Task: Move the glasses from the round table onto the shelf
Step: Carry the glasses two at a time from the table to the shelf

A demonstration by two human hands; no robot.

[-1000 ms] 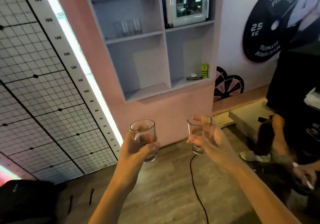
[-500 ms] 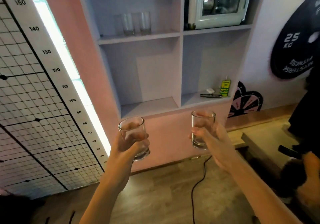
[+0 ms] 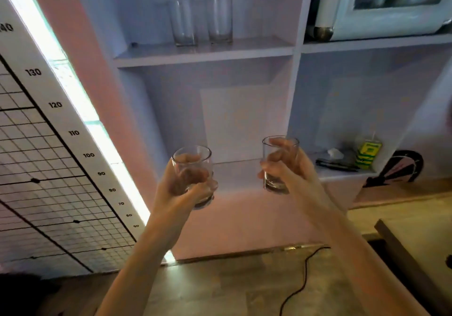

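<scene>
**Two glasses raised before the shelf**

The person stands close to the pale lilac shelf (image 3: 205, 55), both bare arms lifted in front of it. The left hand (image 3: 181, 190) is wrapped around a short clear glass (image 3: 192, 168), fingers curled across its front and the thumb side behind, so the glass sits upright in a full grip with its thick base showing below the fingers. The right hand (image 3: 291, 171) is closed on a second clear glass (image 3: 280, 162), held upright too, the fingers pressed against its side and the rim standing free above them. The two held glasses are apart from each other, level with the lower left compartment of the shelf and in front of it, touching nothing but the hands.

Up on the board above that compartment stand two taller glasses (image 3: 201, 20), side by side and nearly touching, upright, toward the back. To their right, in the next compartment, sits a white appliance with a glass door (image 3: 391, 4). In the lower right compartment there is a small yellow-green carton (image 3: 368, 154) with a dark flat object (image 3: 335, 165) lying just beside it; what that is I cannot tell.

On the left wall hangs a grid chart with a numbered scale (image 3: 56, 105), a bright light strip (image 3: 80, 100) running along its edge. A black cable (image 3: 303, 276) trails over the wooden floor below.
</scene>
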